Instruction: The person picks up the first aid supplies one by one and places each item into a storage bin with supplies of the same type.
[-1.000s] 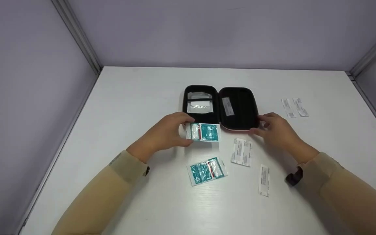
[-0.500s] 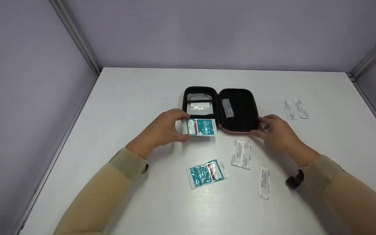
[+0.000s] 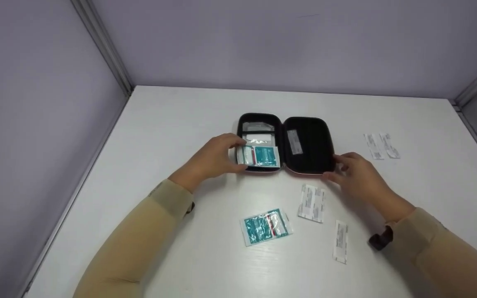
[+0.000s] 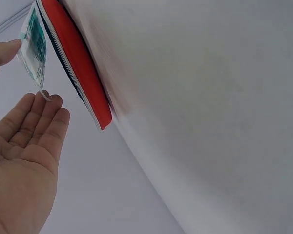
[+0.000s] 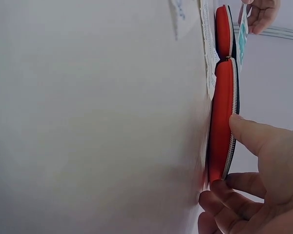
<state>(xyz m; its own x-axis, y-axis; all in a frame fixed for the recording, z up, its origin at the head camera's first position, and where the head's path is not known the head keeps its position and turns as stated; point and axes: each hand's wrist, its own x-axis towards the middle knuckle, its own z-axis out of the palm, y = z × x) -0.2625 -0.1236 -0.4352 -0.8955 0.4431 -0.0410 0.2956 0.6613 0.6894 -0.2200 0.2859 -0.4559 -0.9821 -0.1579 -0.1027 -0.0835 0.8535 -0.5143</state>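
Note:
A zippered case (image 3: 315,136), black inside and red outside, lies unfolded on the white table. Over the near part of its left half, my left hand (image 3: 213,157) pinches a teal-and-white sachet (image 3: 266,156) by its left end, thumb on one edge and fingertips on the other. Beneath a black strap in that half sit clear-and-white packets (image 3: 259,138), partly covered by the sachet. A narrow white wrapped strip (image 3: 295,142) lies in the right half. My right hand (image 3: 358,176) grips the case's near right corner, its thumb (image 5: 244,129) on the zipper edge.
Nearer on the table (image 3: 205,260) lie another teal sachet (image 3: 265,227), a wide white wrapped packet (image 3: 311,203) and a narrow white strip (image 3: 340,242). Two more strips, a left one (image 3: 374,146) and a right one (image 3: 389,145), lie right of the case. Pale walls (image 3: 263,45) enclose the table.
My left hand has carried the sachet away from me, from in front of the case to over its left half. My right hand keeps its grip on the case corner.

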